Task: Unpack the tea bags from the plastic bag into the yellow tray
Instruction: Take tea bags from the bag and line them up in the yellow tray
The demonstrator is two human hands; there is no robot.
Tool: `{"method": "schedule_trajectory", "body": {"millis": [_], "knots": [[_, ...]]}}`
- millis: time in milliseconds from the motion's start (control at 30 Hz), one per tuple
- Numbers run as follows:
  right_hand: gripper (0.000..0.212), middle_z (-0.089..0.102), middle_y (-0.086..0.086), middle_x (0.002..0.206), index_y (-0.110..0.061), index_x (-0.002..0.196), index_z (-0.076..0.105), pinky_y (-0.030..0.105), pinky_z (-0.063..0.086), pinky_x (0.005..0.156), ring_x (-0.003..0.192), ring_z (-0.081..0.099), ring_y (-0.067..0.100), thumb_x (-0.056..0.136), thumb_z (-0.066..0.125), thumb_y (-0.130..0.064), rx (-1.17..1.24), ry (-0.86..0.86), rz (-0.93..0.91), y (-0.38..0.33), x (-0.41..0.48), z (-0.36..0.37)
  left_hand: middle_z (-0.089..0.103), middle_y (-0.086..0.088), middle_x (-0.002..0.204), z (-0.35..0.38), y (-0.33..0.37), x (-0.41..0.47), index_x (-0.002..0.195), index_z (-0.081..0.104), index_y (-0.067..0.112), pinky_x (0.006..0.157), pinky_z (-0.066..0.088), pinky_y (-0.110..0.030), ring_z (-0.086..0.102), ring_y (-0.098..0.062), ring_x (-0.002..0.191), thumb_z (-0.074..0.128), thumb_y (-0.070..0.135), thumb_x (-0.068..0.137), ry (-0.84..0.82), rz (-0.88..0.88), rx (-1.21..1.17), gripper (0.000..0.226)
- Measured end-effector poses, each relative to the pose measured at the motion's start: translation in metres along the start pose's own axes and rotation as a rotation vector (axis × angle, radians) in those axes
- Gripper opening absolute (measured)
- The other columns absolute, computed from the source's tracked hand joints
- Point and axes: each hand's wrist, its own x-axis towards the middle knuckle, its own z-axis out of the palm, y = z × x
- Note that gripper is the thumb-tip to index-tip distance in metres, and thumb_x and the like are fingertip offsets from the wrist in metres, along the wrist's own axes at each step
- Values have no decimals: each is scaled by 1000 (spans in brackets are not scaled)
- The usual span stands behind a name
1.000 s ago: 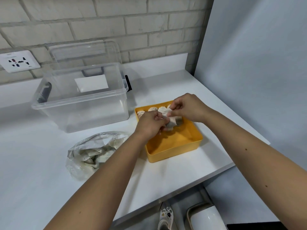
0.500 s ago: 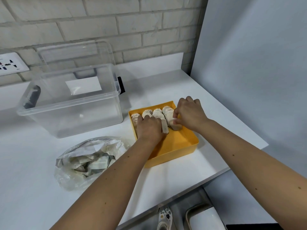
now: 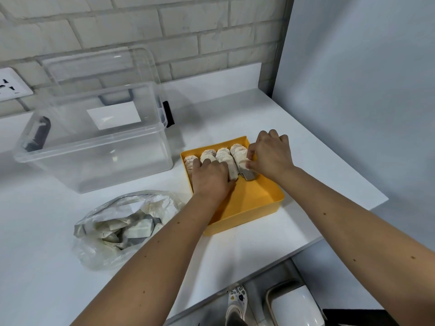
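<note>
At frame centre, the left hand (image 3: 211, 178) is curling its fingers over the tea bags (image 3: 222, 154) rowed in the yellow tray (image 3: 247, 221); the right hand (image 3: 273, 156) is pinching the end bag (image 3: 239, 154), airborne a second ago.

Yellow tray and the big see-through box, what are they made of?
The yellow tray looks like plastic with a smooth, fairly matte finish. Its colour is even, and its walls are thin and moulded with rounded corners. The see-through box seems to be hard clear plastic, a little glossy. The table shows through its walls, and light glints along its rim.
</note>
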Motion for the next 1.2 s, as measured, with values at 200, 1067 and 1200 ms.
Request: {"method": "schedule_trajectory", "body": {"millis": [200, 1067, 1200], "knots": [[29, 55, 0, 114, -34, 105, 69, 39, 33, 91, 113, 45, 24, 76, 70, -40, -43, -67, -11, 4, -1, -4, 68, -2, 106, -2, 0, -3, 108, 67, 25, 105, 31, -46, 58, -24, 109, 60, 54, 89, -9, 34, 5, 35], [10, 68, -12, 81, -25, 90, 75, 13, 41, 65, 73, 57, -3, 80, 75, -24, 870, -94, -65, -106, -80, -56, 69, 10, 72, -44, -165, -171, 79, 71, 30, 58, 46, -19, 60, -2, 61, 77, 27, 83, 215, -449, -839, 8], [8, 71, -10, 80, -25, 88, 77, 19, 44, 67, 67, 57, -4, 80, 76, -24, 861, -130, -189, -156, -93, -41, 72, 15, 82, -25, -172, -182, 84, 71, 32, 67, 46, -29, 66, -11, 76, 70, 23, 84, 203, -395, -533, 9]]}}
